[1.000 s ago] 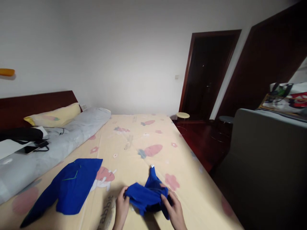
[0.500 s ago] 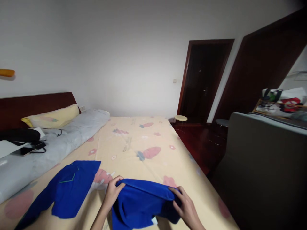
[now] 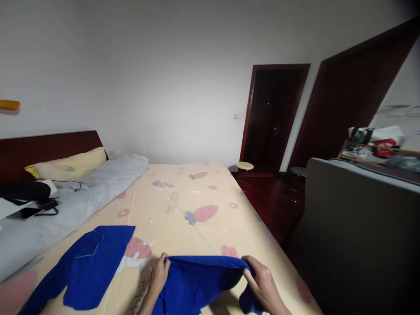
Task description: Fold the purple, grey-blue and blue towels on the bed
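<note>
A blue garment (image 3: 197,280) hangs between my two hands, its top edge pulled nearly straight above the bed. My left hand (image 3: 160,271) pinches its upper left corner. At the upper right, my right hand (image 3: 260,275) grips the same edge, with some cloth hanging below the fingers. The garment's lower part runs out of view at the bottom. Another blue garment (image 3: 95,267) with thin green trim lies on the patterned bed sheet (image 3: 177,197) to the left, one sleeve stretching toward the lower left corner.
On the left, a grey cover (image 3: 82,201) bears a black bag (image 3: 29,190), a phone (image 3: 28,213) and cables, near a yellow pillow (image 3: 72,164). A dark grey panel (image 3: 354,236) stands right of the bed. Beyond are a round stool (image 3: 244,166) and a door (image 3: 275,118).
The held garment's top edge has been drawn straighter and its folded band no longer shows. My right hand has shifted slightly right. The whole view has shifted a little.
</note>
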Tool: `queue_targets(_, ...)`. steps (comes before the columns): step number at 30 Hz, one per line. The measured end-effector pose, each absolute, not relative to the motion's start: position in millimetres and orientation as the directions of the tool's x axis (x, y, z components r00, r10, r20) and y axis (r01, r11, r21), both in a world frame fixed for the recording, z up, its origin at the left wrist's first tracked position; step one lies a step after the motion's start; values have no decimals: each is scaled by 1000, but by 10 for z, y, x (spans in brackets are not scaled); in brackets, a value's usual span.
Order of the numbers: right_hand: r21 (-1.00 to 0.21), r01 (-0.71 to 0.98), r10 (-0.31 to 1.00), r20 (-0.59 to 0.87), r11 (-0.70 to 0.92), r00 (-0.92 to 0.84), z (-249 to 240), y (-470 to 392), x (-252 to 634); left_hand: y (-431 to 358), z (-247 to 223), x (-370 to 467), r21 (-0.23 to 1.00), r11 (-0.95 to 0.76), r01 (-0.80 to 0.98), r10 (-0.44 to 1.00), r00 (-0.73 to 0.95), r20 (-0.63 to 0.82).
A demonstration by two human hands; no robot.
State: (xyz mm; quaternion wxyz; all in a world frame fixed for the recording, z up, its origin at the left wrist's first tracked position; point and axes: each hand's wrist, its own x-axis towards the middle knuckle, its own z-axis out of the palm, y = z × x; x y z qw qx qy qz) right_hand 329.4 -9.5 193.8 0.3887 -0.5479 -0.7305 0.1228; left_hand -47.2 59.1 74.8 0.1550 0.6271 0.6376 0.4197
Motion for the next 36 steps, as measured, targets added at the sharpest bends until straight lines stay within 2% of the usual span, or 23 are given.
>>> queue_targets(6, -621, 771, 982, 190, 141, -26, 1823, -63, 3574, 602, 783, -388, 802, -175, 571, 960, -83, 268)
queue_targets(10, -680, 726, 975, 211, 101, 62, 1712, -70, 3841, 519, 956, -470, 798, -243, 551, 970, 136, 201)
queue_targets(13, -709, 685, 961, 271, 169, 43, 1718, -108, 3884, 476, 949, -504, 752, -258, 607, 962, 237, 139)
queue_targets(15, -716, 659, 944, 329, 231, 26, 1767, -134, 3855, 475, 845, -518, 718, -211, 663, 975, 198, 104)
queue_targets(18, -723, 632, 909, 411, 278, 71, 1850, -151, 3835, 475, 606, -567, 690, -59, 721, 997, 12, 73)
queue_targets(23, -757, 613, 866, 445, 226, 230, 1897, -130, 3995, 421, 316, -736, 718, 70, 693, 979, -185, 83)
queue_targets(29, -724, 677, 907, 363, 131, 213, 1751, -16, 4263, 532, 384, -962, 815, 23, 579, 953, -259, 157)
queue_targets(33, -641, 766, 938, 296, 54, 182, 1564, 103, 4488, 640, 630, -1116, 843, -42, 537, 942, -260, 213)
queue_targets(36, -556, 831, 946, 263, -13, 190, 1478, 150, 4638, 656, 881, -1251, 835, -100, 541, 949, -202, 244)
